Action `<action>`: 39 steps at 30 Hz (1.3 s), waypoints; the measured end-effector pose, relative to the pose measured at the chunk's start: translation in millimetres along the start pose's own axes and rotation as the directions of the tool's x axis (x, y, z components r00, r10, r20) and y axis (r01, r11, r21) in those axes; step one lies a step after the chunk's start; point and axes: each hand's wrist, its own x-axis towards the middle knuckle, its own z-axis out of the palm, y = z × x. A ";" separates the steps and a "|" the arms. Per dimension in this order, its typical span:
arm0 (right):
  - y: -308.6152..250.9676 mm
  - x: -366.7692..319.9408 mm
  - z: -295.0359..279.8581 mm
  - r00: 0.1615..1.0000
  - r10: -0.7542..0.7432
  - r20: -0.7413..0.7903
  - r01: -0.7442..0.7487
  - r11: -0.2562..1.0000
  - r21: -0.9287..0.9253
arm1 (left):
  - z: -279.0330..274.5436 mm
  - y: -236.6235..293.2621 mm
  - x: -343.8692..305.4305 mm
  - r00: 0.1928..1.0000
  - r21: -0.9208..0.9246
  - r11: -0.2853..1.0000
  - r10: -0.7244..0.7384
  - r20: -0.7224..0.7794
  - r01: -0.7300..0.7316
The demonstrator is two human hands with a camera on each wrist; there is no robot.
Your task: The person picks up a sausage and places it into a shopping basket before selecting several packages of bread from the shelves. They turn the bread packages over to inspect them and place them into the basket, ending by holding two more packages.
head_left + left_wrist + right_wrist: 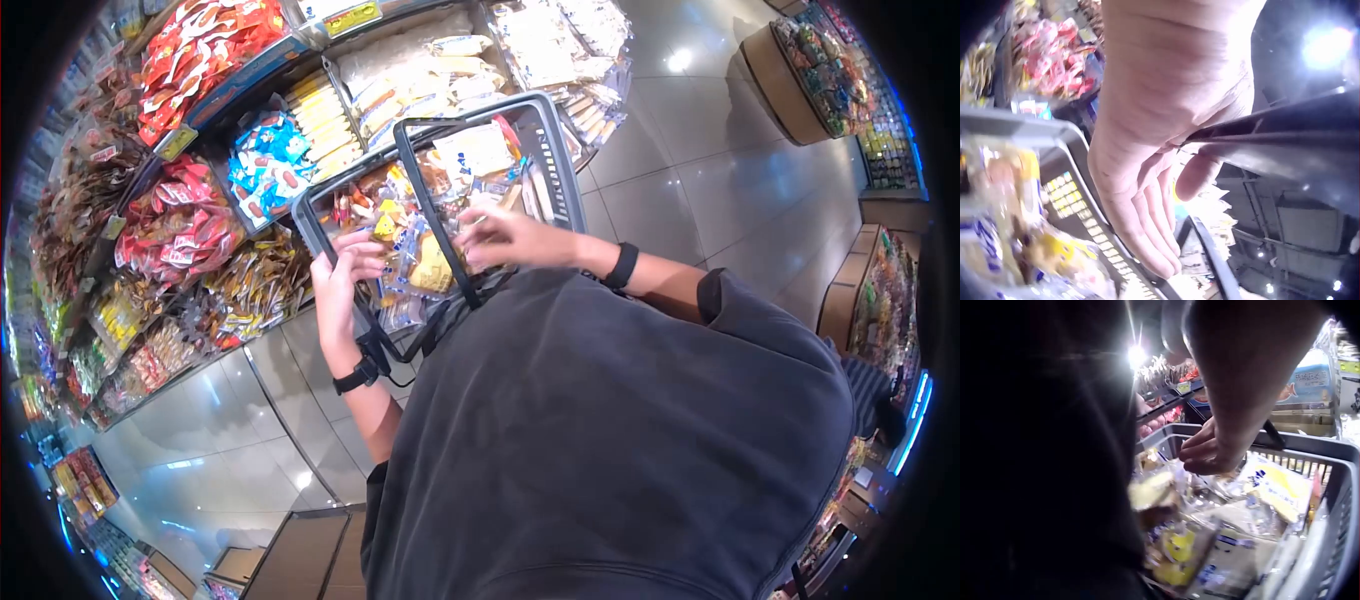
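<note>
A grey basket (pixel 566 170) is filled with wrapped snack packets, among them a yellow one (pixel 430 268) and a white one with blue print (pixel 475 152). My left hand (pixel 350 265) hovers at the basket's left side with fingers extended; in the left wrist view the hand (pixel 1141 169) has a dark bar or strap passing by its thumb, contact unclear. Over the packets, beside the black handle (pixel 432 205), is my right hand (pixel 505 240), fingers loosely bent. In the right wrist view that hand (pixel 1210 450) is above the packets, with nothing visible in its fingers.
Beyond the basket, display bins hold red packets (pixel 205 60), blue packets (pixel 268 160) and pale long packets (pixel 400 85). More bins (pixel 180 230) line the left. A round-ended stand (pixel 790 85) is at the upper right. Cardboard boxes (pixel 300 555) lie at the bottom left on tiled floor.
</note>
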 end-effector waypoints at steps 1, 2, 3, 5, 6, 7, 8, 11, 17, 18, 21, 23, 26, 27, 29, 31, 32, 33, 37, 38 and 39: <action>2.0 4.1 16.6 0.999 0.012 0.039 -0.014 0.999 0.052 | -5.6 0.3 -3.6 0.996 0.093 0.996 -0.003 -0.086 0.011; 2.3 10.5 27.7 0.997 0.022 0.080 -0.030 0.995 0.099 | -9.4 0.6 -6.8 0.985 0.180 0.983 0.006 -0.172 0.026; 3.1 15.1 31.9 0.997 0.019 0.077 -0.027 0.994 0.103 | -15.0 -9.6 -6.4 0.986 0.184 0.982 0.005 -0.169 0.026; 4.9 22.2 35.6 0.998 -0.014 0.064 0.010 0.998 0.062 | -25.8 -34.7 -1.5 0.811 0.732 0.674 0.482 -0.331 -0.102; 5.9 22.0 35.6 0.998 -0.021 0.064 0.016 0.998 0.064 | -18.6 -32.9 -4.2 0.762 0.740 0.663 0.537 -0.361 -0.116; 7.2 20.4 35.0 1.000 -0.022 0.005 0.021 0.997 0.072 | -18.1 -38.7 -4.9 0.738 0.810 0.580 0.585 -0.337 -0.090; 7.1 18.1 33.7 0.998 -0.024 -0.055 0.028 0.997 0.078 | -20.6 -52.7 -3.9 0.712 0.869 0.491 0.631 -0.306 -0.062; -2.4 6.6 38.7 0.987 -0.062 -0.150 0.061 0.998 -0.011 | -27.2 -84.6 3.8 0.795 0.664 0.747 0.410 -0.446 -0.013; 5.3 -12.1 34.5 0.948 -0.085 -0.307 0.085 0.996 -0.014 | -21.7 -85.3 13.7 0.742 0.712 0.694 0.418 -0.524 0.112; -4.0 -19.7 31.0 0.943 -0.094 -0.319 0.093 0.995 -0.020 | -23.9 -87.7 15.7 0.741 0.716 0.688 0.421 -0.523 0.115; 1.4 -43.2 9.2 0.847 -0.168 -0.505 -0.011 0.943 -0.333 | -25.5 -90.1 15.0 0.761 0.713 0.694 0.408 -0.504 0.100; 14.5 -62.0 -15.7 0.782 -0.156 -0.603 -0.092 0.928 -0.360 | -26.9 -92.5 13.2 0.762 0.730 0.679 0.432 -0.482 0.078; 53.0 -79.1 -47.0 0.654 -0.249 -0.714 -0.178 0.867 -0.466 | -29.2 -92.6 12.8 0.782 0.735 0.674 0.421 -0.460 0.069; 65.6 -79.4 -54.6 0.601 -0.343 -0.722 -0.194 0.813 -0.548 | -31.8 -95.6 14.3 0.786 0.734 0.675 0.414 -0.460 0.074; 78.0 -75.4 -62.3 0.514 -0.462 -0.723 -0.267 0.715 -0.646 | -25.3 -87.1 10.1 0.796 0.729 0.681 0.402 -0.454 0.072; 80.6 -74.0 -68.0 0.424 -0.562 -0.710 -0.396 0.591 -0.703 | -25.2 -87.5 10.1 0.795 0.718 0.691 0.390 -0.464 0.080; 82.4 -72.8 -71.3 0.420 -0.564 -0.711 -0.396 0.591 -0.703 | -25.9 -87.3 10.9 0.792 0.704 0.704 0.377 -0.481 0.093; 84.0 -71.5 -74.0 0.409 -0.590 -0.696 -0.451 0.532 -0.716 | -24.1 -85.4 10.6 0.791 0.704 0.704 0.378 -0.481 0.092; 78.9 -61.7 -72.7 0.497 -0.602 -0.626 -0.386 0.493 -0.780 | -20.3 -85.2 1.3 0.814 0.665 0.746 0.364 -0.452 0.036; 75.3 -55.1 -66.9 0.560 -0.562 -0.609 -0.296 0.550 -0.781 | -19.4 -85.9 1.0 0.812 0.620 0.784 0.363 -0.457 -0.002; 75.7 -45.0 -56.2 0.572 -0.456 -0.682 -0.419 0.551 -0.721 | -20.1 -89.3 0.3 0.806 0.626 0.780 0.379 -0.454 -0.015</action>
